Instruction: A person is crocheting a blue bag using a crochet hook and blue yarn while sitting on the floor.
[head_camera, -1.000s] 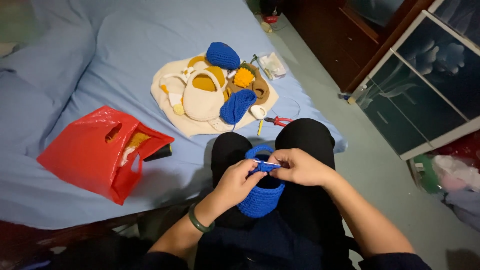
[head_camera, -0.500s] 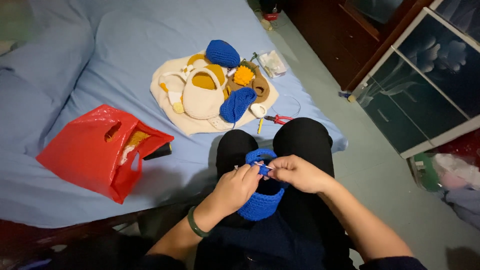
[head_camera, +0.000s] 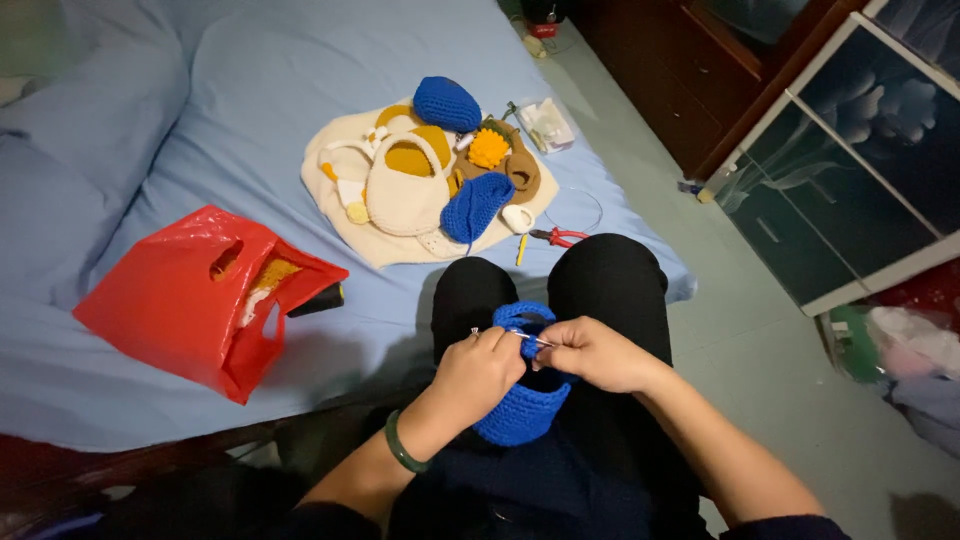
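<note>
A blue crocheted piece (head_camera: 522, 412), shaped like a small bag, rests on my lap between my knees. My left hand (head_camera: 478, 372) grips its rim from the left, a green bangle on the wrist. Pinched in the fingers of my right hand (head_camera: 592, 353) is a thin metal crochet hook (head_camera: 532, 339), its tip worked into the blue rim. Both hands touch at the top edge of the piece.
On the light blue bed (head_camera: 200, 120) lies a cream cloth (head_camera: 345, 230) with crocheted pieces: a cream bag (head_camera: 405, 195), blue pieces (head_camera: 446, 103), a yellow flower (head_camera: 489, 149). Red-handled pliers (head_camera: 556, 237) lie near my knee. A red plastic bag (head_camera: 190, 300) sits left. Dark cabinets (head_camera: 850, 170) stand right.
My hands shift slightly on the blue rim as they work the hook; my view has tilted a little. Nothing else has moved.
</note>
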